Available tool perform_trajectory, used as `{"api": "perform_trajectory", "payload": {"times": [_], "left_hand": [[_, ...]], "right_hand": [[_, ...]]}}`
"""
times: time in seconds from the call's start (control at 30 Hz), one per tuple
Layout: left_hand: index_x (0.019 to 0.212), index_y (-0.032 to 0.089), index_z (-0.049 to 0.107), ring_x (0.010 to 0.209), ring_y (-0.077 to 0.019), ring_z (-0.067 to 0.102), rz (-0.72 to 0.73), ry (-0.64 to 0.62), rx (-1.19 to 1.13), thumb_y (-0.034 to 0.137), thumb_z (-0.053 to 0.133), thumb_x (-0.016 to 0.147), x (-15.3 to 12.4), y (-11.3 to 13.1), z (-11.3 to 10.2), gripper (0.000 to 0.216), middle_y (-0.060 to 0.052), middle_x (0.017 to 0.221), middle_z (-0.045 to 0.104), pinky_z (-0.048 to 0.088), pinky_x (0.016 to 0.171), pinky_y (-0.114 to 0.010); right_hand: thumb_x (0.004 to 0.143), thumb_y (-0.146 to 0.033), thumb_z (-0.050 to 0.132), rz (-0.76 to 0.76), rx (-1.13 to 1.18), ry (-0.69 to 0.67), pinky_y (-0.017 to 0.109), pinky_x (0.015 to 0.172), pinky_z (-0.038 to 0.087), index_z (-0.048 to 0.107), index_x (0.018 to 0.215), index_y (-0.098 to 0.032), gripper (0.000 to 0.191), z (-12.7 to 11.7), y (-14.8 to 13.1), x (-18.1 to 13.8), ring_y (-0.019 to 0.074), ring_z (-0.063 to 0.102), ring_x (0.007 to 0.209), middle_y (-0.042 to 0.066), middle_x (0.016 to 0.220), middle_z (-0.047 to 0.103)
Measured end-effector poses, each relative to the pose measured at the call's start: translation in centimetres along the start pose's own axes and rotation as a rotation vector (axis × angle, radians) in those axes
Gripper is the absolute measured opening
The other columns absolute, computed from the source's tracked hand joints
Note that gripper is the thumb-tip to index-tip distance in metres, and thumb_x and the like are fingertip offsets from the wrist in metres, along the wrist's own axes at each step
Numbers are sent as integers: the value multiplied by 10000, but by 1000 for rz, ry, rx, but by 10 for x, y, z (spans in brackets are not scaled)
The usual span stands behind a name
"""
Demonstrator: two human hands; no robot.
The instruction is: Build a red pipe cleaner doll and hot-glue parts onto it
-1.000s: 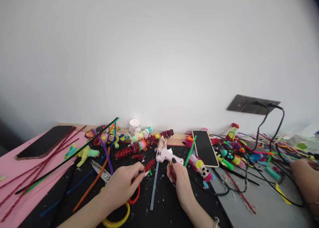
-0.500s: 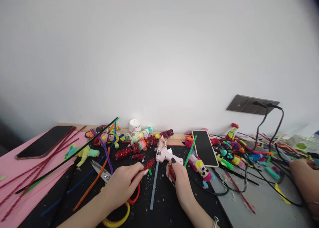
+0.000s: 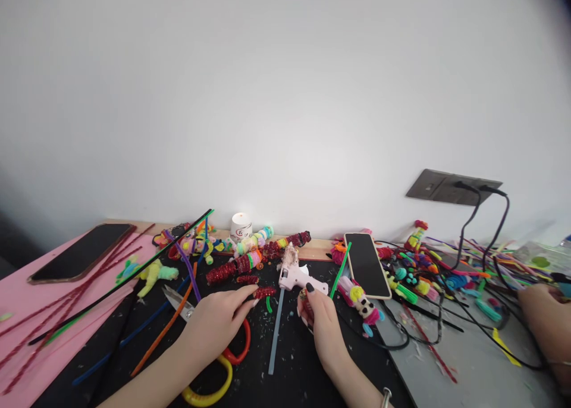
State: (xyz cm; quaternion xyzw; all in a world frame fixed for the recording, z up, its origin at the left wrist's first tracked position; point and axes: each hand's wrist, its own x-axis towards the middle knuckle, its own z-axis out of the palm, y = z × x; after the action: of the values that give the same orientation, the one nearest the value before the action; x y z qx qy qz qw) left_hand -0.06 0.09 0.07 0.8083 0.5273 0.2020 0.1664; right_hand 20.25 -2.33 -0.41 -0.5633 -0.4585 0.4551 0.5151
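My left hand [image 3: 214,328] reaches forward over the black mat. Its thumb and fingertip pinch the left end of a red glittery pipe-cleaner coil [image 3: 266,291], which lies level just above the mat. My right hand [image 3: 321,328], with dark nails, is curled round a small red piece [image 3: 307,306] that is mostly hidden by the fingers. It sits just in front of a pink glue gun [image 3: 298,278]. A clear glue stick [image 3: 275,336] lies between my hands, and a short green bit [image 3: 269,304] lies beside the coil.
Scissors [image 3: 181,302] with orange and yellow handles [image 3: 223,372] lie under my left wrist. One phone [image 3: 80,252] rests on the pink sheet [image 3: 27,313], another phone [image 3: 366,264] at centre right. Pipe cleaners and coiled figures crowd the back. Another person's hand [image 3: 546,322] works among black cables [image 3: 468,330] at right.
My left hand has lowered the red coil from a tilted pose to level and shifted it slightly forward. The green bit now shows. My right hand has barely moved.
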Motion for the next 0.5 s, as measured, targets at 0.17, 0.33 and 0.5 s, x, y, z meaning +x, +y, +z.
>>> {"api": "perform_trajectory", "payload": {"times": [0.17, 0.33, 0.5], "left_hand": [[1175, 285, 637, 888, -258, 704, -54, -12, 71, 309, 423, 921, 0, 1, -3, 333, -44, 1008, 753, 512, 722, -320], [1170, 298, 647, 875, -259, 698, -72, -10, 128, 318, 413, 917, -1, 0, -2, 346, -52, 998, 752, 485, 682, -296], [1156, 276, 646, 739, -230, 673, -110, -63, 119, 317, 447, 885, -1, 0, -3, 339, -30, 769, 726, 422, 607, -274]], "right_hand": [[792, -607, 457, -1, -5, 4, 258, 500, 256, 492, 560, -176, 490, 0, 0, 0, 125, 356, 520, -7, 543, 431], [801, -592, 448, 0, -15, 10, 257, 508, 265, 491, 569, -176, 478, 0, 1, 1, 127, 366, 531, -3, 555, 440], [792, -590, 436, -3, -41, 1, 255, 496, 252, 475, 553, -181, 476, 0, 2, 2, 122, 354, 518, -9, 540, 420]]}}
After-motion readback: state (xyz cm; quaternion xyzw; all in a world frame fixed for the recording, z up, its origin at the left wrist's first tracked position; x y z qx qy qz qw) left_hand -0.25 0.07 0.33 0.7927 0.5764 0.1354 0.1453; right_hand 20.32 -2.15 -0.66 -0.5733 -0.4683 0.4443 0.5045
